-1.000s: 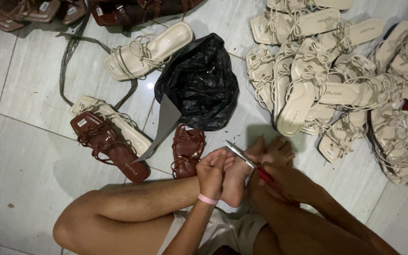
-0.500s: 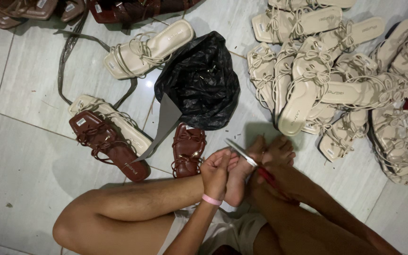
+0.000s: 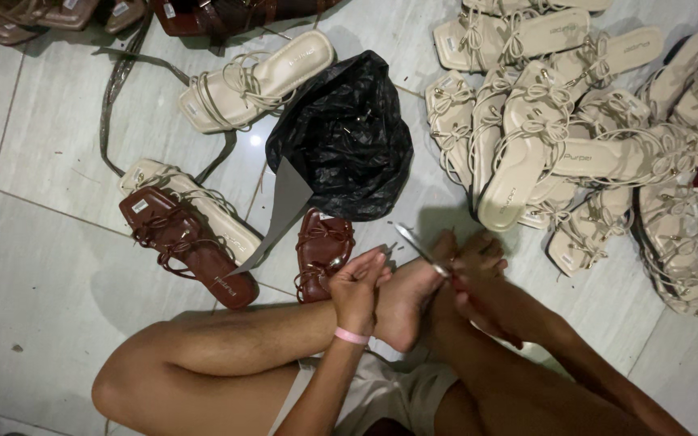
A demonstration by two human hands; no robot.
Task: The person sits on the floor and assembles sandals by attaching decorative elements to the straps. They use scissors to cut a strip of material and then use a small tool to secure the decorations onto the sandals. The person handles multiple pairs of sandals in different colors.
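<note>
The crumpled black plastic bag [image 3: 341,137] is covering part of the dark brown strappy sandal [image 3: 322,252] beside it. Whatever the left hand [image 3: 357,287] is pinching is staying too small to tell. The top edge is cutting off dark brown sandals [image 3: 228,12].

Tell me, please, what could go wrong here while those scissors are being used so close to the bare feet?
The scissors in the right hand have open blades just above the bare foot, so a slip might nick skin. The left hand pinches something small near the blade tips, so its fingers could get cut too. The brown sandal lies right beside the work and might get knocked.
</note>
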